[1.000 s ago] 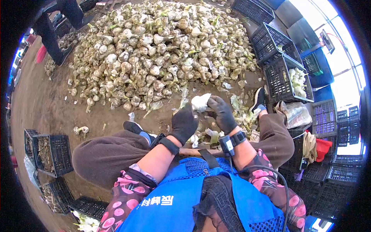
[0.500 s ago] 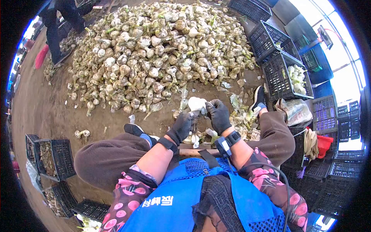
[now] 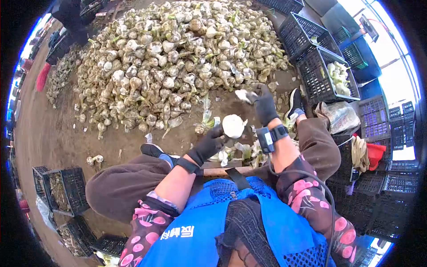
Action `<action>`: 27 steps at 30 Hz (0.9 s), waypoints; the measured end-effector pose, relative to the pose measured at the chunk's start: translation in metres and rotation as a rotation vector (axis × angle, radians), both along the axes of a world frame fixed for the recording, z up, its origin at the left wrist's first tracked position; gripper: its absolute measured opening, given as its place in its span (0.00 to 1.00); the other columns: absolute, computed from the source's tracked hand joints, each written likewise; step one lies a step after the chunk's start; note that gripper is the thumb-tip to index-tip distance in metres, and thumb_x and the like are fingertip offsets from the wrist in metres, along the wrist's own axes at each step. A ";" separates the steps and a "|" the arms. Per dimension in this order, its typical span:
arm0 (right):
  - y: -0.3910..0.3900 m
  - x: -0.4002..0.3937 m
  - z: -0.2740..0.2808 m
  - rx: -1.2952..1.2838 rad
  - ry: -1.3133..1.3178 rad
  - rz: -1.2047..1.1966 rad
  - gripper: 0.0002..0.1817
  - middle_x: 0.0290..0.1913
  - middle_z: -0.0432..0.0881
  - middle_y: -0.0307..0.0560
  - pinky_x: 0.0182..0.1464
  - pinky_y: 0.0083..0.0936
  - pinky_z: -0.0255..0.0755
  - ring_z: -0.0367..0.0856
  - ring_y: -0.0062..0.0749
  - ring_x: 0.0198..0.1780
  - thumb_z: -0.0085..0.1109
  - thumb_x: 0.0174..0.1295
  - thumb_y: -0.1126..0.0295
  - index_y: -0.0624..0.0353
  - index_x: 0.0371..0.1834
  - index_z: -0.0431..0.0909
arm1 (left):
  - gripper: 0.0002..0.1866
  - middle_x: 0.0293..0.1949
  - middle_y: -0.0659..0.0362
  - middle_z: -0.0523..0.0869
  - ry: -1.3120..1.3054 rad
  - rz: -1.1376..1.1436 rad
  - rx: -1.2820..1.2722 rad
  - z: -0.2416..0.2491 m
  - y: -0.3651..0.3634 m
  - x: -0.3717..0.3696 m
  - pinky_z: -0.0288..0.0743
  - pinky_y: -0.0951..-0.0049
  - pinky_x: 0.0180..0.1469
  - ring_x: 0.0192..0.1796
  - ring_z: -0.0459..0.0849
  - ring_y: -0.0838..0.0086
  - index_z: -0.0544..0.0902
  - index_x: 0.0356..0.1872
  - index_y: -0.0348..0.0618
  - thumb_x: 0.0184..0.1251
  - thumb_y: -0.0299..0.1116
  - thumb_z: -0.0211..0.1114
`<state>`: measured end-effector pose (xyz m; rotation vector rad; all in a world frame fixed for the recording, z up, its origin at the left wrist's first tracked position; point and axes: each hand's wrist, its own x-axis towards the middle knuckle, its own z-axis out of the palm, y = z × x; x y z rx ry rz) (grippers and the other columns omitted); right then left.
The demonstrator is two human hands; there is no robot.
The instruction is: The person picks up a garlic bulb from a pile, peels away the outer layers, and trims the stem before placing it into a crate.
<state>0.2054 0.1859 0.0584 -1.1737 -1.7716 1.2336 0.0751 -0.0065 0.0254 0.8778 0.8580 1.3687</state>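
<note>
My left hand [image 3: 208, 146], in a dark glove, grips a clean white garlic bulb [image 3: 233, 126] by its side, in front of my knees. Up and to the right of it, apart from the bulb, my right hand [image 3: 265, 106] is closed on a pale strip of garlic skin [image 3: 243, 95], slightly blurred. Beyond both hands rises a large heap of unpeeled garlic [image 3: 173, 66] with dirty skins and stalks. Loose garlic skins [image 3: 242, 152] lie on the ground beneath my hands.
At the right, a black crate [image 3: 322, 75] holds white peeled bulbs, with a sack [image 3: 340, 116] next to it. A red container [image 3: 376, 155] stands further right. Black crates [image 3: 69, 189] with scraps sit at the left. A person [image 3: 71, 20] is beyond the heap.
My hands have come apart. The right hand moved up and right, away from the bulb, with the skin in its fingers. The bulb stays in my left hand, slightly lower.
</note>
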 end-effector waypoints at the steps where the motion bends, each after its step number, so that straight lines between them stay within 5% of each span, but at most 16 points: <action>1: 0.008 0.010 -0.019 0.403 -0.150 0.016 0.10 0.27 0.80 0.49 0.34 0.33 0.74 0.80 0.40 0.31 0.61 0.58 0.67 0.60 0.39 0.77 | 0.22 0.58 0.59 0.77 0.211 -0.030 0.069 -0.003 0.007 -0.009 0.65 0.71 0.63 0.59 0.74 0.73 0.71 0.61 0.38 0.65 0.24 0.56; 2: 0.015 0.018 -0.027 0.807 -0.297 0.031 0.09 0.25 0.80 0.52 0.37 0.39 0.74 0.80 0.51 0.32 0.59 0.57 0.67 0.58 0.39 0.79 | 0.22 0.58 0.59 0.77 0.211 -0.024 0.073 -0.001 0.008 -0.008 0.65 0.71 0.63 0.59 0.74 0.73 0.71 0.61 0.38 0.65 0.24 0.56; 4: -0.003 0.026 0.000 0.228 -0.699 0.230 0.11 0.36 0.81 0.61 0.41 0.41 0.74 0.79 0.55 0.39 0.52 0.60 0.64 0.57 0.31 0.83 | 0.21 0.58 0.60 0.77 -0.021 0.162 0.044 0.010 0.007 -0.004 0.66 0.71 0.63 0.58 0.75 0.73 0.73 0.60 0.39 0.65 0.25 0.57; 6: -0.002 0.037 -0.023 0.055 -0.525 0.392 0.14 0.36 0.84 0.56 0.42 0.35 0.75 0.82 0.48 0.39 0.52 0.64 0.59 0.57 0.35 0.83 | 0.21 0.57 0.59 0.76 0.054 0.163 -0.062 0.010 0.009 -0.007 0.65 0.72 0.63 0.60 0.73 0.73 0.72 0.59 0.38 0.63 0.18 0.53; 8: -0.047 0.033 -0.012 -0.550 0.084 0.284 0.18 0.38 0.84 0.48 0.44 0.27 0.74 0.82 0.32 0.41 0.51 0.66 0.56 0.60 0.41 0.82 | 0.17 0.56 0.59 0.78 0.451 0.308 0.174 -0.005 0.014 -0.008 0.69 0.71 0.59 0.56 0.76 0.74 0.76 0.55 0.38 0.65 0.27 0.56; 9: -0.060 0.025 0.015 -0.011 -0.090 0.466 0.19 0.47 0.80 0.42 0.49 0.22 0.72 0.77 0.23 0.46 0.56 0.65 0.61 0.62 0.54 0.75 | 0.17 0.56 0.59 0.78 0.453 0.308 0.175 -0.007 0.015 -0.009 0.69 0.71 0.59 0.56 0.76 0.74 0.76 0.55 0.38 0.65 0.27 0.56; 10: -0.068 0.022 0.015 -0.008 -0.088 0.467 0.19 0.47 0.80 0.42 0.49 0.22 0.72 0.77 0.23 0.46 0.56 0.65 0.61 0.62 0.54 0.75 | 0.16 0.52 0.58 0.80 0.311 0.214 0.077 -0.008 0.015 -0.011 0.72 0.72 0.55 0.52 0.78 0.75 0.77 0.54 0.37 0.65 0.28 0.56; 12: -0.081 0.016 0.019 -0.556 0.377 0.523 0.25 0.55 0.76 0.43 0.52 0.23 0.71 0.77 0.26 0.48 0.60 0.62 0.69 0.60 0.62 0.67 | 0.15 0.49 0.57 0.82 0.172 0.127 -0.019 0.007 0.014 -0.017 0.75 0.72 0.51 0.49 0.80 0.75 0.77 0.52 0.36 0.65 0.28 0.55; 13: -0.079 0.016 0.025 -0.506 0.275 0.537 0.33 0.58 0.73 0.43 0.53 0.25 0.71 0.76 0.28 0.50 0.64 0.57 0.73 0.59 0.65 0.61 | 0.15 0.45 0.57 0.83 0.006 0.062 -0.117 0.015 0.012 -0.021 0.76 0.73 0.47 0.44 0.81 0.76 0.78 0.51 0.36 0.66 0.29 0.55; 15: -0.082 0.009 0.026 -0.536 0.301 0.487 0.31 0.57 0.74 0.44 0.54 0.25 0.71 0.76 0.27 0.51 0.65 0.57 0.72 0.60 0.63 0.64 | 0.13 0.37 0.57 0.84 -0.186 -0.091 -0.267 0.013 0.010 -0.031 0.78 0.75 0.37 0.33 0.82 0.77 0.79 0.48 0.35 0.65 0.29 0.55; 19: -0.081 0.003 0.029 -0.341 0.165 0.419 0.24 0.55 0.74 0.47 0.55 0.25 0.70 0.73 0.25 0.54 0.67 0.55 0.68 0.61 0.54 0.71 | 0.12 0.40 0.58 0.83 -0.259 -0.029 -0.443 0.025 0.007 -0.023 0.77 0.76 0.40 0.37 0.81 0.78 0.80 0.47 0.36 0.65 0.27 0.54; 21: -0.080 0.000 0.023 -0.230 0.142 0.470 0.22 0.53 0.75 0.45 0.53 0.22 0.69 0.73 0.23 0.51 0.66 0.55 0.69 0.62 0.52 0.71 | 0.14 0.44 0.58 0.82 0.298 0.116 -0.274 0.007 0.009 -0.016 0.76 0.77 0.44 0.43 0.81 0.76 0.77 0.50 0.37 0.65 0.26 0.55; 22: -0.080 -0.002 0.017 -0.120 0.117 0.514 0.19 0.51 0.76 0.42 0.52 0.20 0.69 0.73 0.20 0.49 0.64 0.56 0.70 0.62 0.50 0.72 | 0.14 0.44 0.58 0.82 0.301 0.119 -0.273 0.001 0.010 -0.010 0.76 0.77 0.44 0.43 0.81 0.76 0.77 0.50 0.37 0.65 0.26 0.55; 24: -0.088 -0.008 0.011 -0.017 -0.013 0.504 0.19 0.42 0.77 0.39 0.45 0.18 0.70 0.73 0.17 0.42 0.65 0.56 0.69 0.63 0.48 0.73 | 0.18 0.47 0.59 0.81 0.217 0.547 -0.095 -0.011 0.011 0.002 0.74 0.77 0.47 0.47 0.80 0.75 0.72 0.57 0.39 0.65 0.26 0.56; 26: -0.098 -0.014 0.030 -0.183 0.005 0.324 0.18 0.34 0.75 0.34 0.37 0.18 0.69 0.70 0.14 0.36 0.67 0.55 0.68 0.63 0.46 0.74 | 0.24 0.46 0.55 0.82 0.431 0.519 -0.097 -0.024 0.011 -0.005 0.75 0.74 0.47 0.46 0.81 0.72 0.66 0.61 0.38 0.63 0.29 0.58; 27: -0.098 -0.015 0.031 -0.081 -0.065 0.312 0.19 0.29 0.77 0.38 0.34 0.22 0.70 0.73 0.21 0.31 0.68 0.53 0.65 0.62 0.44 0.76 | 0.24 0.43 0.52 0.83 0.619 0.543 -0.115 -0.018 0.010 -0.005 0.75 0.69 0.44 0.44 0.83 0.66 0.67 0.59 0.37 0.62 0.31 0.60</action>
